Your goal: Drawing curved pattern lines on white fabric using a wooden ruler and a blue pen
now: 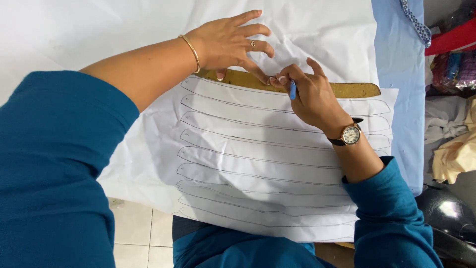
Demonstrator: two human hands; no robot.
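White fabric (307, 34) covers our worktable, with a light blue cloth (401, 74) along the right edge and a messy pile of clothes (453, 149) past that. We've got our left hand (230, 42) flat on the long tan cardboard template (354, 90), fingers spread and pressing it down. Our right hand (310, 97) pinches a blue pen (292, 90) right at the template's lower edge. Below it, white paper (267, 168) is full of traced strip outlines, and our hands hide the template's middle
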